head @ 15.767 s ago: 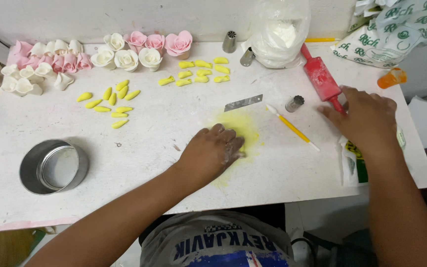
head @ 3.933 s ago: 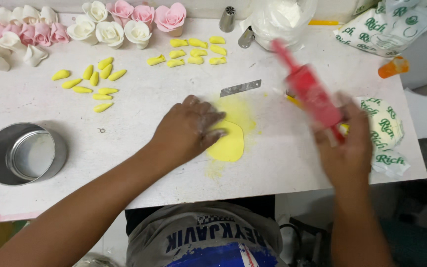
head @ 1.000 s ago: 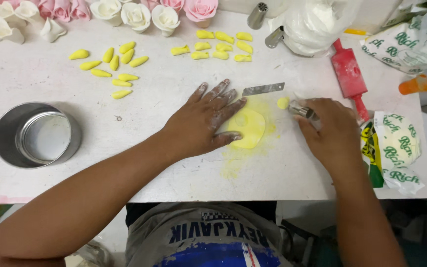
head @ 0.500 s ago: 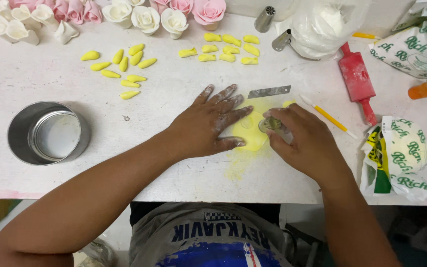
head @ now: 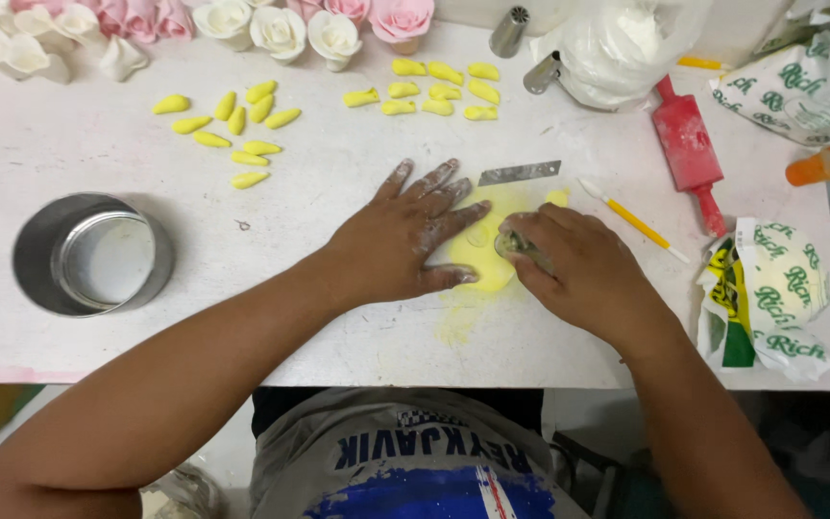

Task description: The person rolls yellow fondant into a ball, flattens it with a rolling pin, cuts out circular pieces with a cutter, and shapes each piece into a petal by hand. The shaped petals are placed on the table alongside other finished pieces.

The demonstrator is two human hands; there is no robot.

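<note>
Hands meeting on dough sheet (head: 480, 252) at table (head: 338, 317) centre.
Left hand (head: 398, 240) lying flat on it, right hand (head: 578, 271) just beside, pressing probably a cutter (head: 514, 245); tin (head: 93, 255) sitting far left, rolling pin (head: 689, 149) lying behind right.

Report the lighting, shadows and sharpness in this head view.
Head view: even, soft light; only a faint shadow beside the round metal tin; the white table looks bright but not glared; left hand and right hand on the yellow paste are fairly sharp; straight table edges bow slightly.

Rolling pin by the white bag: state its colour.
The rolling pin is red, handles included; the head view shows it clearly.
</note>
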